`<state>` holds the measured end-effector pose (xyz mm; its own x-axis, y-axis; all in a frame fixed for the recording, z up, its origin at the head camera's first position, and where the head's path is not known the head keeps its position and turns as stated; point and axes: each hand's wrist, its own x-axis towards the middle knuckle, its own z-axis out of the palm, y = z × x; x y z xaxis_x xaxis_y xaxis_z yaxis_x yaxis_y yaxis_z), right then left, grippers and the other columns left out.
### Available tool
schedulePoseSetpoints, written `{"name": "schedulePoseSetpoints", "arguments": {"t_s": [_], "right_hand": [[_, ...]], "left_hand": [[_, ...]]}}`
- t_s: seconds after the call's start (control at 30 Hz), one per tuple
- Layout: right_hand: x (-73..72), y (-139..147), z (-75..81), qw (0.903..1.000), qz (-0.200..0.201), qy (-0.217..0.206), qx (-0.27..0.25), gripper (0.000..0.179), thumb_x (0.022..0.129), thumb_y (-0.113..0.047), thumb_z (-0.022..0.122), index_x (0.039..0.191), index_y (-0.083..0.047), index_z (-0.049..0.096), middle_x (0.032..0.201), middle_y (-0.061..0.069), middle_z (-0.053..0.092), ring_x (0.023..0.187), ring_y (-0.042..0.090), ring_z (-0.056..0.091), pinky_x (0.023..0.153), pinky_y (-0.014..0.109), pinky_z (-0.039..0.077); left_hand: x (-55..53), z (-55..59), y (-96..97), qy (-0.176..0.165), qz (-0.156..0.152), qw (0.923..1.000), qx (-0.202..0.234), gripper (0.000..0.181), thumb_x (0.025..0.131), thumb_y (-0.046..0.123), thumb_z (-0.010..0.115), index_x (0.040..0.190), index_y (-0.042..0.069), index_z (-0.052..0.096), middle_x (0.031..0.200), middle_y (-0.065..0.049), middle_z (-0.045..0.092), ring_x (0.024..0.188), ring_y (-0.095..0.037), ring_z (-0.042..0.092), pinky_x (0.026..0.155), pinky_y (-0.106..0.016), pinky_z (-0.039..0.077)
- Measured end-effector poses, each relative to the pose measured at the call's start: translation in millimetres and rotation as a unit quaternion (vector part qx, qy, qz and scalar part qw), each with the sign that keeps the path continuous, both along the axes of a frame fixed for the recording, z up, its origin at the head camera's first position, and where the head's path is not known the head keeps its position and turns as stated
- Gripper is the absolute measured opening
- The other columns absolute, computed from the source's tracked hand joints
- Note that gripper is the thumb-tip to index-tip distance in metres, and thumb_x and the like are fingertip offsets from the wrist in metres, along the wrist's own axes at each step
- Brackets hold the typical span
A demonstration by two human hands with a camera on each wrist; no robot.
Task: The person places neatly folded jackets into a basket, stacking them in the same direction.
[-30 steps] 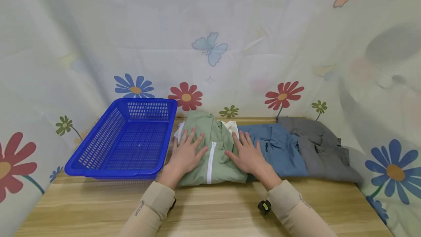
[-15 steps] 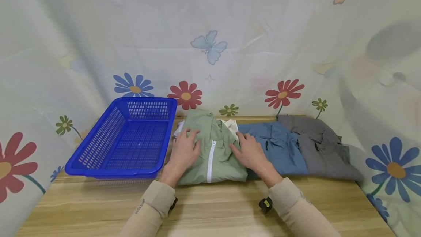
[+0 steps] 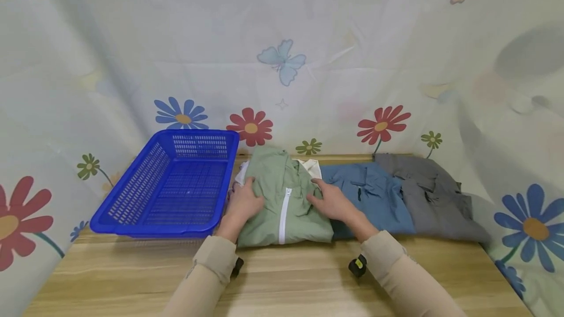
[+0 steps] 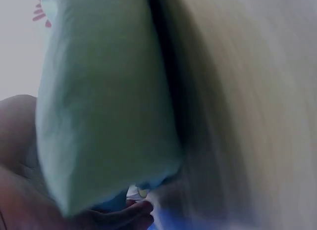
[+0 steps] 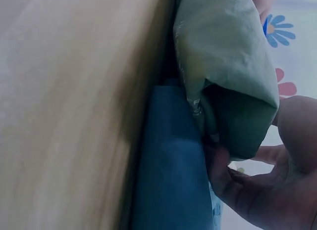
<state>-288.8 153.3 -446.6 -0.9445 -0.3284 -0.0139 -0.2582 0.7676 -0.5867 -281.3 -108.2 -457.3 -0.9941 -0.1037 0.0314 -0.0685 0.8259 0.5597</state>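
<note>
A folded green jacket (image 3: pixel 304 221) with a white zipper lies on the table in the head view, on top of some whitish cloth (image 3: pixel 313 168) that peeks out behind it. My left hand (image 3: pixel 246 203) grips the jacket's left side, thumb above and fingers curled down along the edge. In the left wrist view, its fingers (image 4: pixel 136 215) curl around the far end of the green fabric (image 4: pixel 104 96). The right hand (image 3: pixel 336 203) grips the opposite side. The right wrist view shows its fingers (image 5: pixel 225 183) tucked under the green layers (image 5: pixel 228 47), beside blue fabric (image 5: pixel 171 165).
Left of the jacket stands a blue plastic basket (image 3: pixel 163 230) with nothing in it. A folded blue garment (image 3: pixel 383 214) lies close on the right, partly overlapped by a grey one (image 3: pixel 449 216). A floral curtain (image 3: pixel 282 13) hangs behind the wooden table (image 3: pixel 291 278).
Both hands lay flat with spread fingers on the jacket a second ago. Their fingers have since drawn back, slid outward to its sides and curled around the edges. The jacket has hardly moved.
</note>
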Motion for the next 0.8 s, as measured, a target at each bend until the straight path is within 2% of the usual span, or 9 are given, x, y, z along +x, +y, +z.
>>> {"name": "schedulePoseSetpoints", "arguments": {"t_s": [0.13,0.23,0.33,0.4,0.5,0.57,0.63,0.7,0.8], "right_hand": [[-2.8,-1.5,0.6,0.9983,-0.02,-0.045,-0.033,0.065,0.104,-0.032,0.061,0.155,0.0,0.039,0.146,0.028,0.051,0.134,0.045,0.048,0.106,0.058,0.041],[-4.4,-2.9,0.2,0.9932,-0.047,-0.076,-0.074,0.069,0.101,-0.032,0.065,0.155,0.0,0.038,0.144,0.03,0.051,0.13,0.045,0.051,0.103,0.058,0.044],[-5.2,-4.5,-1.6,0.9846,-0.074,-0.101,-0.121,0.073,0.098,-0.03,0.07,0.156,-0.003,0.037,0.134,0.028,0.057,0.118,0.04,0.059,0.095,0.053,0.049],[-5.8,-5.7,-3.8,0.9799,-0.081,-0.109,-0.146,0.074,0.096,-0.029,0.072,0.157,-0.004,0.037,0.125,0.023,0.059,0.107,0.033,0.061,0.088,0.048,0.052],[-6.2,-7.2,-5.6,0.974,-0.074,-0.12,-0.177,0.076,0.096,-0.028,0.074,0.158,-0.007,0.036,0.108,0.019,0.059,0.09,0.027,0.057,0.077,0.042,0.05],[-6.7,-7.9,-7.0,0.9724,-0.061,-0.126,-0.187,0.077,0.096,-0.027,0.074,0.16,-0.011,0.035,0.107,0.017,0.057,0.088,0.026,0.055,0.075,0.04,0.048],[-6.9,-8.0,-8.1,0.9722,-0.046,-0.129,-0.19,0.077,0.096,-0.026,0.073,0.161,-0.015,0.034,0.115,0.019,0.059,0.095,0.028,0.057,0.08,0.043,0.049],[-7.0,-7.9,-9.4,0.9753,-0.028,-0.118,-0.185,0.074,0.097,-0.024,0.072,0.161,-0.017,0.035,0.134,0.021,0.056,0.115,0.033,0.058,0.092,0.049,0.049],[-7.4,-7.7,-11.6,0.9825,-0.002,-0.093,-0.162,0.065,0.098,-0.02,0.07,0.158,-0.016,0.043,0.155,0.021,0.043,0.14,0.04,0.042,0.107,0.058,0.041]], "left_hand": [[-4.5,-1.7,0.2,-0.024,0.001,0.9994,0.023,0.07,0.089,0.024,0.061,0.154,0.006,0.042,0.148,-0.038,0.038,0.138,-0.059,0.03,0.111,-0.069,0.022],[-7.5,-0.9,-0.2,-0.028,0.007,0.9988,0.041,0.071,0.088,0.022,0.061,0.154,0.005,0.041,0.151,-0.036,0.036,0.141,-0.058,0.026,0.113,-0.067,0.022],[-9.4,0.0,-0.5,-0.031,0.009,0.9981,0.053,0.07,0.088,0.021,0.06,0.154,0.004,0.042,0.152,-0.034,0.038,0.142,-0.057,0.026,0.114,-0.066,0.022],[-10.5,0.3,-1.0,-0.028,0.01,0.9982,0.051,0.069,0.089,0.021,0.061,0.152,0.001,0.043,0.15,-0.033,0.042,0.14,-0.055,0.03,0.113,-0.065,0.025],[-11.8,-0.3,-2.1,-0.02,0.015,0.9986,0.046,0.067,0.089,0.022,0.062,0.15,0.0,0.046,0.144,-0.031,0.05,0.135,-0.052,0.04,0.109,-0.062,0.032],[-12.6,-0.6,-3.1,-0.015,0.017,0.9987,0.046,0.065,0.089,0.022,0.062,0.148,0.0,0.048,0.14,-0.031,0.054,0.13,-0.05,0.047,0.106,-0.061,0.037],[-13.0,-0.9,-4.4,-0.011,0.015,0.9987,0.047,0.063,0.089,0.023,0.063,0.147,0.001,0.051,0.138,-0.03,0.056,0.127,-0.05,0.05,0.103,-0.06,0.04],[-13.0,-1.1,-5.8,-0.008,0.009,0.9986,0.051,0.061,0.089,0.023,0.063,0.146,0.003,0.053,0.138,-0.03,0.057,0.126,-0.05,0.051,0.102,-0.061,0.04],[-13.0,-1.7,-8.2,-0.005,0.003,0.9983,0.059,0.06,0.088,0.022,0.063,0.145,0.005,0.055,0.139,-0.029,0.057,0.127,-0.051,0.05,0.103,-0.06,0.04]]}}
